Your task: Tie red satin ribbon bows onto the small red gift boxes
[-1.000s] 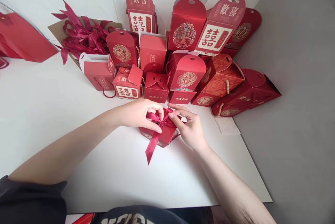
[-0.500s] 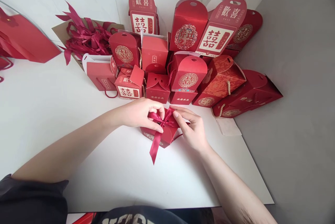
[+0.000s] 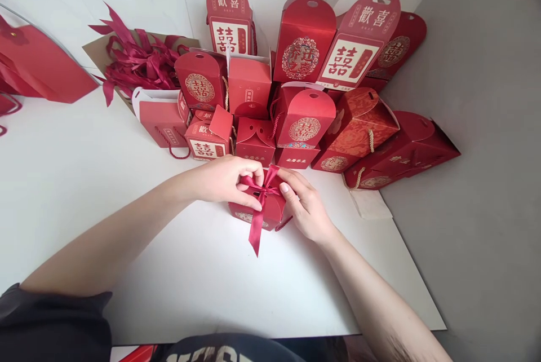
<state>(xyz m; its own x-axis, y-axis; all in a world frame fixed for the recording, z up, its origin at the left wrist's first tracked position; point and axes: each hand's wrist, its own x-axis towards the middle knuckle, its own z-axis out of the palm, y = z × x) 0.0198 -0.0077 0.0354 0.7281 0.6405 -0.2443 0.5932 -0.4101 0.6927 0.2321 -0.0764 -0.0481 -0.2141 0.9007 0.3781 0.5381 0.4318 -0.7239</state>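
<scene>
A small red gift box point(image 3: 249, 211) with a gold pattern stands on the white table, its top tied with a dark pink satin ribbon bow point(image 3: 270, 180). One ribbon tail hangs over the box's front. At the bow's left side is my left hand point(image 3: 230, 182), fingers curled and closed on the ribbon, thumb against the lid. My right hand point(image 3: 307, 207) closes on the bow's right part, its thumb near the loop and its fingers along the box's far right edge. A twisted red cord handle point(image 3: 284, 224) shows below that hand. What lies beneath my fingertips is partly hidden.
Several red boxes, among them a red box with a white panel point(image 3: 207, 148) and an orange-patterned box point(image 3: 355, 131), stand in rows behind. A pile of loose ribbons point(image 3: 143, 63) lies at back left, red bags point(image 3: 46, 69) farther left. A grey wall point(image 3: 477, 210) bounds the right side.
The gift box has turned slightly and shifted a little away from me, its front tail swinging right. A ribbon piece now points up at the back of the bow. Both hands stay beside it.
</scene>
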